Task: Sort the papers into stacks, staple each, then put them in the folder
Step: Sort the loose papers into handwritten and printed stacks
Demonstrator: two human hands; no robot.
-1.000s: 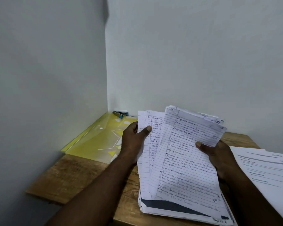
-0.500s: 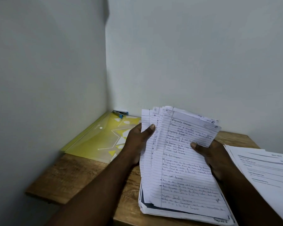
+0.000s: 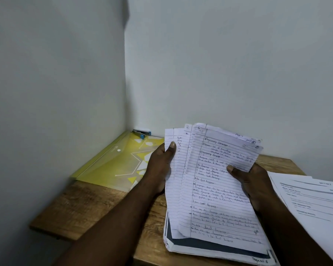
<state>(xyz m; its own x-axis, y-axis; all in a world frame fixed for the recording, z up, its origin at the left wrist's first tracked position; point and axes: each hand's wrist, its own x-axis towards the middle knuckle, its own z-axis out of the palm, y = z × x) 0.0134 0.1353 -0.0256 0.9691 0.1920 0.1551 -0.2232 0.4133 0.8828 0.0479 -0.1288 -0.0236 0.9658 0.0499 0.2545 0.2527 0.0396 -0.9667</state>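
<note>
A: Closer together: your fanned handwritten sheets point(image 3: 215, 189) have squared up, the top page swinging in line.

B: So you're still evening one stack, nothing stapled?

A: I'd judge so. Your left hand point(image 3: 160, 166) pinches the left edge under its thumb; your right hand point(image 3: 258, 187) clamps the right edge. Between your fingers, the long axis runs away from you, headings far, tipped slightly right.

B: And the folder point(image 3: 112, 166) lies flat beyond your left knuckles.

Dim, even light — soft shadow in the wall corner point(image 3: 125, 73), slight blur throughout, edges bowed by wide-angle distortion.
</note>
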